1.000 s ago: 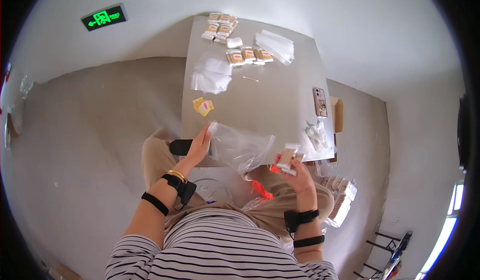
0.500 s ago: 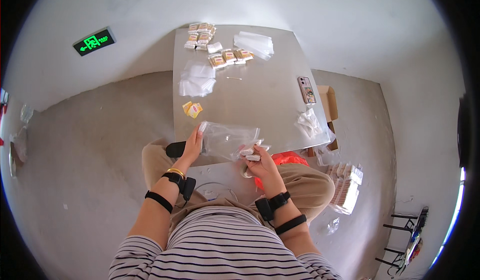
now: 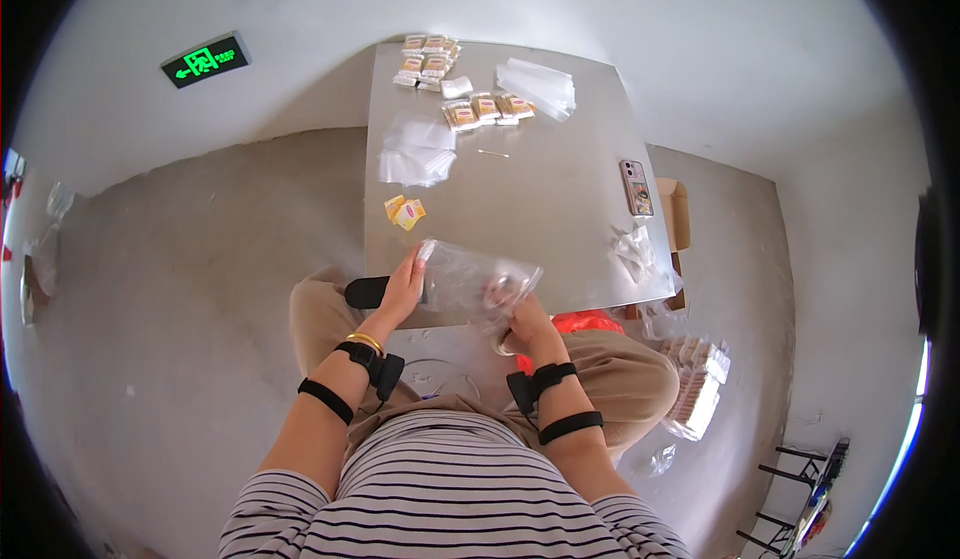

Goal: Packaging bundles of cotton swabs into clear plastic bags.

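My left hand [image 3: 404, 287] is closed on the left end of a clear plastic bag [image 3: 460, 271], with something white under its fingertips. The bag stretches to the right over the table's near edge. My right hand [image 3: 528, 325] is at the bag's right part, its fingers behind or inside the plastic and blurred. Something whitish shows there, too smeared to make out. Just beyond my left hand lie small yellow-and-white cards [image 3: 406, 212]. A single cotton swab [image 3: 493, 154] rests farther up the metal table [image 3: 540, 199].
Yellow-labelled packs [image 3: 486, 109] and flat clear bags [image 3: 418, 152] lie on the table's far and left parts, more bags [image 3: 537, 88] at the back. A phone [image 3: 636, 189] and crumpled plastic [image 3: 635, 253] are at the right edge. Stacked packs [image 3: 698, 389] stand on the floor.
My right hand has moved into or behind the bag's right part; the white packets it held are now blurred by the plastic. The left hand keeps its hold. The whole view has shifted slightly.
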`<state>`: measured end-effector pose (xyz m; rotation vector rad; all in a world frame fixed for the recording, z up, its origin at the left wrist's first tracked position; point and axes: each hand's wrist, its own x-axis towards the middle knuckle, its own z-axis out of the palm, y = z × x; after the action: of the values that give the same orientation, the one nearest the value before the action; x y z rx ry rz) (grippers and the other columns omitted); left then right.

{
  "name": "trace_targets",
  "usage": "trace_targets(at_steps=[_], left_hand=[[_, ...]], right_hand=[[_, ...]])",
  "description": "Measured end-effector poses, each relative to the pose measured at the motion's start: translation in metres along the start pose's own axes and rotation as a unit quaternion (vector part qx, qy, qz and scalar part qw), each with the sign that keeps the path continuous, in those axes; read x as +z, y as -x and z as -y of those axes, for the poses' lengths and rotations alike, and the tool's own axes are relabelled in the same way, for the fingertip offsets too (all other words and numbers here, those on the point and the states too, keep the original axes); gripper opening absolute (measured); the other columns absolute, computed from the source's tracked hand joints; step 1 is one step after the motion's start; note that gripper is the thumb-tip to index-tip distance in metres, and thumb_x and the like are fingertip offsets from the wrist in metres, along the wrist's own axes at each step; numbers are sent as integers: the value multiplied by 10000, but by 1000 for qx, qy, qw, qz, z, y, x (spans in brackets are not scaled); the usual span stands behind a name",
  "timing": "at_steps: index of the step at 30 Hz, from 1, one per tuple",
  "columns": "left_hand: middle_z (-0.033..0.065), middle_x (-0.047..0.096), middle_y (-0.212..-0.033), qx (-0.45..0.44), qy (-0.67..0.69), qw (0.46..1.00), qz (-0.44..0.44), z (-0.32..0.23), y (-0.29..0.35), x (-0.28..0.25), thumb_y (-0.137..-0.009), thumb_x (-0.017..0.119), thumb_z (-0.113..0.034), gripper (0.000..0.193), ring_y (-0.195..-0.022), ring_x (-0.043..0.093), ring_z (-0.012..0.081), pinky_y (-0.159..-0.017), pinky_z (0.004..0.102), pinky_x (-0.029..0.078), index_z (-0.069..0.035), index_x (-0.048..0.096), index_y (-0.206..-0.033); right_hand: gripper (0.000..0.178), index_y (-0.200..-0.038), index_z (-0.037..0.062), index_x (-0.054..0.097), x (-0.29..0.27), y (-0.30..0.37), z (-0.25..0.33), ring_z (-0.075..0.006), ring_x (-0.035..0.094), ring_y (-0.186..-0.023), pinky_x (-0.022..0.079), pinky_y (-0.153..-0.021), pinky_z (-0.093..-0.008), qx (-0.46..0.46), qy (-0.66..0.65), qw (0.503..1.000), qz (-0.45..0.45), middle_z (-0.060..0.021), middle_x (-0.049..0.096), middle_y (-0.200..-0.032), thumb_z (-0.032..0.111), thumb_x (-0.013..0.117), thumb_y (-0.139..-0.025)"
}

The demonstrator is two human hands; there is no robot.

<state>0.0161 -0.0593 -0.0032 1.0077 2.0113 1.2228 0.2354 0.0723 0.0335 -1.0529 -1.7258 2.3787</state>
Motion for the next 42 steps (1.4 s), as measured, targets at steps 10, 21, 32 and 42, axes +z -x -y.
trace_targets(at_steps=[10,21,32,42], left_hand=[[217,524,-1313,19,5,1000,7,-2,-1,2,-1032,336,-357,486,-1213,509,370,-1025,377,388,-34,399,-1390],[213,536,-1305,-7,30,999,21,-2,2,-5,-1036,357,-330,482,-1220,525,336,-1028,345,383,-38,373,-1419],[215,506,-1344,-1,68,998,17,-7,-1,-9,-1044,346,-288,475,-1259,493,321,-1045,328,359,-49,325,-1454],[198,382,-1456,32,11,999,-5,-29,-8,-16,-1019,395,-229,461,-1318,420,334,-1082,364,335,-68,345,-1448]], right_hand=[[499,-1242,32,544,36,-82,-25,-214,604,-1026,454,-930,-350,-165,139,975,-57,-102,629,-1139,86,696,-769],[572,-1284,30,486,68,-100,-16,-316,565,-1111,438,-955,-378,-261,151,943,-139,-170,584,-1172,13,650,-736],[578,-1258,33,491,68,-97,-12,-397,527,-1061,427,-937,-432,-339,277,888,-142,-179,575,-1158,19,649,-702],[612,-1259,30,495,77,-100,-2,-388,536,-1054,438,-925,-433,-352,304,861,-205,-167,589,-1169,96,732,-698]])
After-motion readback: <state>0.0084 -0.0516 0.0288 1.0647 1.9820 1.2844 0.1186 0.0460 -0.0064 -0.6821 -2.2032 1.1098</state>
